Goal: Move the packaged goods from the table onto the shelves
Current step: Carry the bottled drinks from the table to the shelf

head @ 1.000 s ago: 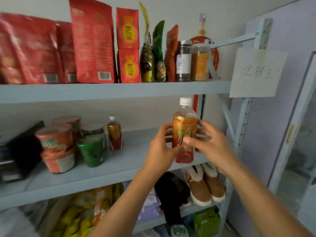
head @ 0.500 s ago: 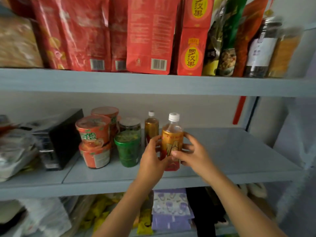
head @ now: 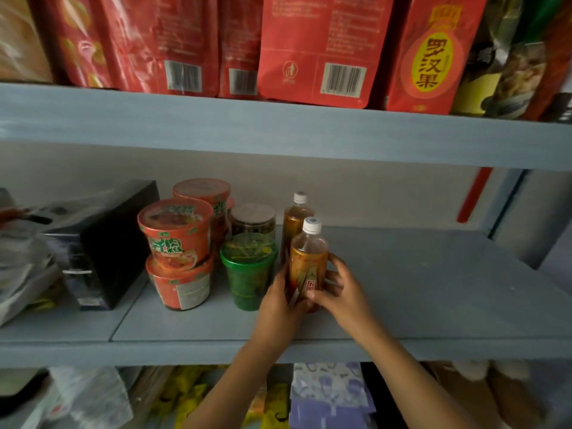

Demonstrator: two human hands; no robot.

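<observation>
While both hands clasp it, the amber plastic drink bottle with a white cap and gold-and-red label [head: 308, 267] stands upright over the front half of the grey-blue middle shelf [head: 433, 289]. It is just right of a green lidded cup [head: 249, 270] and directly in front of a matching amber bottle [head: 295, 224]. The left hand [head: 278, 305] wraps its lower left side. The right hand [head: 343, 292] curls its fingers [head: 335, 277] round the right side, thumb across the label. Their grip hides the base, so I cannot tell whether it already touches the shelf board.

This looks like the placing step, nearly done. The next move calls for settling the base flat, then loosening both hands and drawing them back towards the shelf's front edge without nudging the green cup or the bottle behind.

Further left stand stacked orange-red noodle cups [head: 176, 233], a brown-lidded jar [head: 253, 219] behind the green cup, and a black box [head: 108, 243]. Red foil pouches [head: 312, 51] line the upper shelf [head: 278, 131].

A second ago the bottle was held in the air before the shelf's right end, well apart from the cups. Half a second ago it was near the front edge. Now it sits deeper in, close against its neighbours, in the same two-handed grip.
</observation>
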